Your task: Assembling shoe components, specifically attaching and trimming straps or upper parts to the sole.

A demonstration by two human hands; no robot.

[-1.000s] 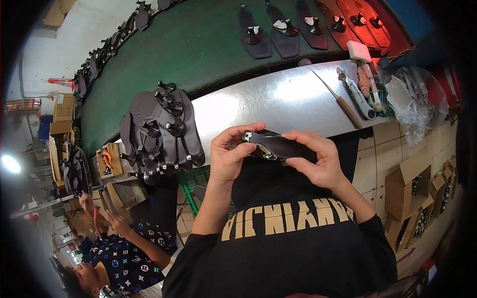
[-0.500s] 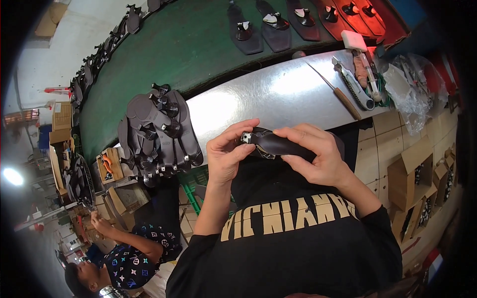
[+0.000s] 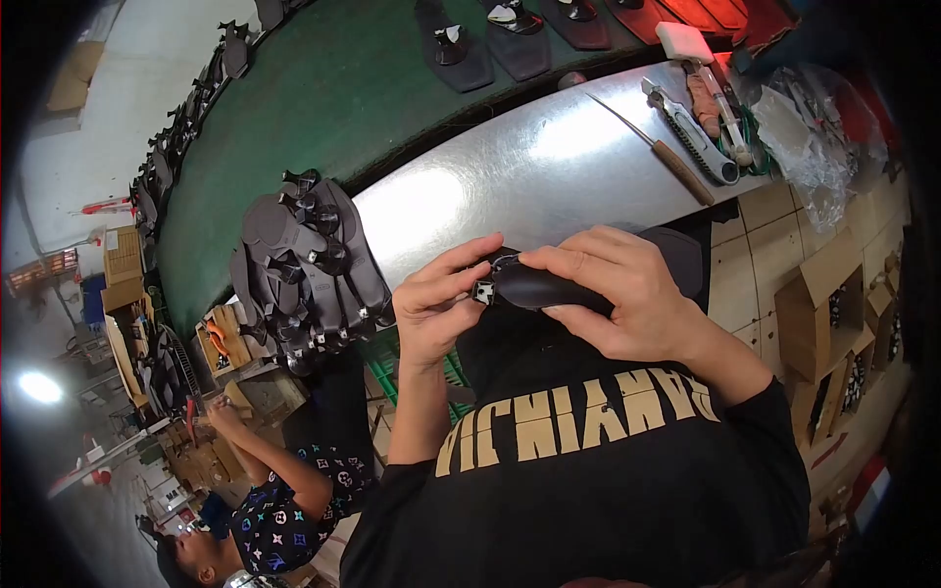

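Head view: the left hand point(image 3: 431, 309) and right hand point(image 3: 627, 299) both hold a dark shoe point(image 3: 549, 288) in front of the person's chest, by the near edge of the metal bench point(image 3: 470, 201). Left fingers and thumb pinch narrowly beside its small pale tip point(image 3: 482, 292); the right grip wraps the sole's middle, thumb below. A pile of dark soles point(image 3: 289, 237) sits to the left, while an awl point(image 3: 680, 171) and a knife point(image 3: 701, 142) lie side by side at the right

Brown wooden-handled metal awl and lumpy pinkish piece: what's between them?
A long grey-and-black utility knife lies between them, in the head view.
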